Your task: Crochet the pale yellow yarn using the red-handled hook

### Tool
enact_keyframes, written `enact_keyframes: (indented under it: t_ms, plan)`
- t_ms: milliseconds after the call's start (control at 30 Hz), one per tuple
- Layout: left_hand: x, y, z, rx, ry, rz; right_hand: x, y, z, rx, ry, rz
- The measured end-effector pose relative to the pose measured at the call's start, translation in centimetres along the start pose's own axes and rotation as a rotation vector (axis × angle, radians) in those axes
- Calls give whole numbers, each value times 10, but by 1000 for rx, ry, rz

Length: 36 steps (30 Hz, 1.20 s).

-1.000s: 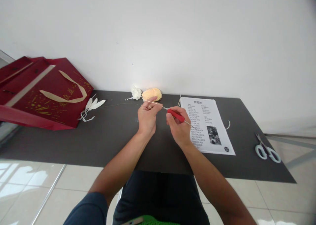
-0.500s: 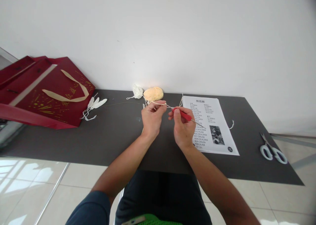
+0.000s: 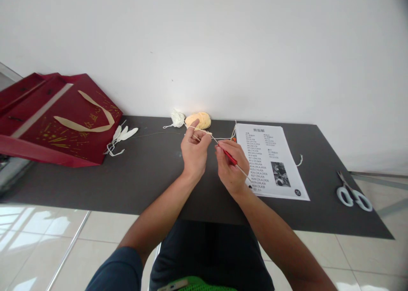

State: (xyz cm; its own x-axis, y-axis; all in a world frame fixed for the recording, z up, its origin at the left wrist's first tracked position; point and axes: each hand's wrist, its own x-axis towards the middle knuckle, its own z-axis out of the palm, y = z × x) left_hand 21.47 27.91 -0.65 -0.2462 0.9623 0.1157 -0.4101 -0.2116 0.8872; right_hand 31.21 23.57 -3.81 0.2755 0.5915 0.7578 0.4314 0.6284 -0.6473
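While pinching pale yarn (image 3: 209, 133) in the left hand (image 3: 195, 154), grips a red-handled hook (image 3: 230, 157) in the right hand (image 3: 234, 169), slanted lengthwise forward-left toward the yarn just past that hand.

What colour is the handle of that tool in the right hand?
The handle is red, seen in the head view.

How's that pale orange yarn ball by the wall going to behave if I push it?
The pale orange yarn ball would probably give softly, since it looks wound from strands. Its rounded, oblong shape suggests an uneven roll. The wall close behind would likely stop it going far backward.
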Motion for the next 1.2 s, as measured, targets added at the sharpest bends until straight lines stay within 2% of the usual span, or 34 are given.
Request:
enact_keyframes:
  t_ms: [133,333,433,633,900,1033,1200]
  plan:
    - [-2,10,5,-148,11,-115,0,1,-1,73,13,36]
    - [-6,22,8,-268,-18,-196,2,2,4,435,34,332]
    - [-6,24,8,-292,-34,-216,6,3,5,610,52,431]
    - [-8,24,7,-285,-86,-227,21,3,-6,756,-69,545]
    - [-1,19,0,-26,-179,-217,39,19,-30,717,-193,462]
    - [4,18,-6,115,-261,-293,40,22,-38,558,-252,397]
    - [5,15,-6,171,-285,-327,37,21,-38,332,-285,203]
